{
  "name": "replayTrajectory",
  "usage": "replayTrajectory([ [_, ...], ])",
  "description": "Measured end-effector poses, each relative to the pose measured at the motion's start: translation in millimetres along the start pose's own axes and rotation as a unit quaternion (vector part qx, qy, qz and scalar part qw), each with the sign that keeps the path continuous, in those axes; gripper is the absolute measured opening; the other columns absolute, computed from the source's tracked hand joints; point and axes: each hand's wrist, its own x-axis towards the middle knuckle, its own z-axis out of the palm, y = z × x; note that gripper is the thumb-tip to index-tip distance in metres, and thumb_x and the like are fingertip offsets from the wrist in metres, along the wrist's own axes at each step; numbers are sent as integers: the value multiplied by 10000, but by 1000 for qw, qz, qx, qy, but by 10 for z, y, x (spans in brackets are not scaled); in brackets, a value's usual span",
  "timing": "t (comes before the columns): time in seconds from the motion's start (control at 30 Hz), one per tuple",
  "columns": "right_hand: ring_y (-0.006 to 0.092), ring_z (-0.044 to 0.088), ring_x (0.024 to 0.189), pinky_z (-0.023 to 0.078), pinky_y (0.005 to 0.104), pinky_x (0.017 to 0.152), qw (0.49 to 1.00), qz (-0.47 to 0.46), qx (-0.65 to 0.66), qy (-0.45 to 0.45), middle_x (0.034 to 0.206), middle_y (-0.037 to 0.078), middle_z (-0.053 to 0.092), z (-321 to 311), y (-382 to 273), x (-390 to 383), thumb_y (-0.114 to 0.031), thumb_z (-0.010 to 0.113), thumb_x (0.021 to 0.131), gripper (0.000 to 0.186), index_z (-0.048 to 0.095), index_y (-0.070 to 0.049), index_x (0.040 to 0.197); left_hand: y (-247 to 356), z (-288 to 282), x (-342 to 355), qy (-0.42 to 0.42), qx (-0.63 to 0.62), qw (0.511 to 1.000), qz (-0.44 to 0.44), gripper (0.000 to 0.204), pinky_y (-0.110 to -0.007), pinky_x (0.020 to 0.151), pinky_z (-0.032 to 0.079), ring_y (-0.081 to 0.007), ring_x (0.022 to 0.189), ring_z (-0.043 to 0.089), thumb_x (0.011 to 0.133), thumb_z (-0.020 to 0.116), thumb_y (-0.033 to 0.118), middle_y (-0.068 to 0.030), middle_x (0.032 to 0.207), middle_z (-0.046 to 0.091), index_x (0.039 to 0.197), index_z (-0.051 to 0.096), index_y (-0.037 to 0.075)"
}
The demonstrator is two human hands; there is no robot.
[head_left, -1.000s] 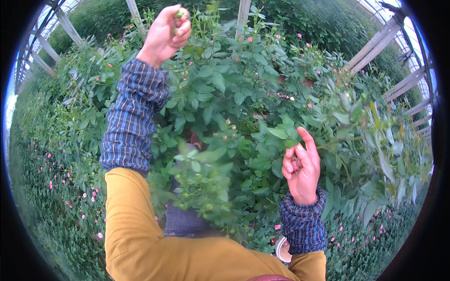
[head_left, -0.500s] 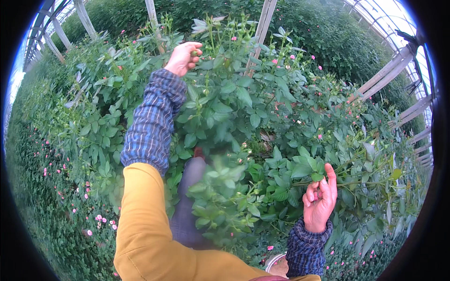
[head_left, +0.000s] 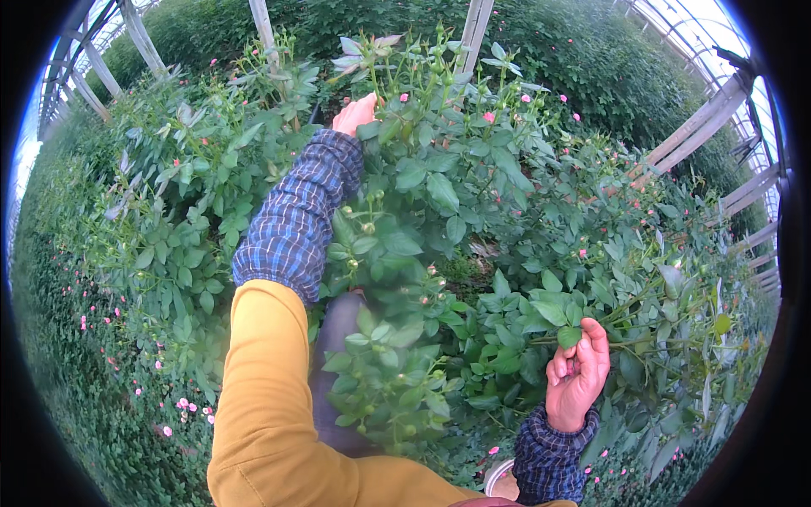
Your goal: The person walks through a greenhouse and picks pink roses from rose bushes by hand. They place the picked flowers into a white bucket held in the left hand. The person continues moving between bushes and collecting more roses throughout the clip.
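Observation:
My left hand (head_left: pixel 356 115) reaches in among the upper stems of a rose bush (head_left: pixel 422 169), beside thin stalks with green buds (head_left: pixel 439 76). Leaves and stalks hide its fingers, so its grip does not show. Lower down at the right, my right hand (head_left: pixel 578 377) is palm up with its fingers curled closed around a leafy rose stem (head_left: pixel 621 343). A green leaf (head_left: pixel 569 336) lies against its fingertips, and part of the stem is covered by the fingers.
Slanted wooden posts (head_left: pixel 477 34) rise behind the bushes, more of them (head_left: pixel 697 127) at the right. A leafy spray (head_left: pixel 389 372) stands close in front of my leg (head_left: pixel 334 355). Pink roses (head_left: pixel 187 407) dot the foliage at lower left. A white-rimmed round thing (head_left: pixel 500 478) shows below.
My left hand has moved slightly right and down, deeper into the stalks, and its fingers have gone out of sight. The right hand's raised index finger has bent inward.

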Motion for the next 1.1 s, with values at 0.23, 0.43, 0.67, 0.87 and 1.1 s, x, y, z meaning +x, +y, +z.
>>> replayTrajectory([
  [0.23,71,423,475,321,203,379,1000,0,-1,-3,704,12,508,9,-2,-18,-115,509,906,204,501,-40,1096,-527,321,292,-49,-68,996,-10,367,-424,738,478,-366,901,612,734,686,309,-195,935,636,962,562,50],
  [0.43,75,425,474,326,207,390,1000,13,-7,10,685,7,505,-33,7,-54,-108,509,906,193,515,-33,1084,-790,305,318,-96,-130,983,92,318,-354,712,497,-230,816,631,790,676,224,-112,866,655,1043,591,51],
  [0.67,76,424,459,334,211,393,1000,23,1,-6,651,16,518,-46,7,-60,-111,511,907,170,526,-30,1055,-528,-63,120,-139,-206,968,21,260,-327,665,477,-188,753,619,831,631,250,-105,795,650,940,614,14],
  [0.87,76,437,463,344,216,392,999,34,10,-13,629,15,516,-58,-27,-71,-113,517,904,147,544,-31,1023,-549,-21,38,-117,-225,967,-8,293,-304,624,460,-153,698,609,866,592,272,-100,735,646,852,634,-17],
  [1.1,76,440,462,344,210,385,999,35,4,-4,627,11,520,-96,-18,-74,-111,517,906,160,541,-34,1044,-423,-77,-310,11,-192,971,-145,349,-261,538,432,-87,592,566,899,572,284,-27,664,634,783,664,-32],
])
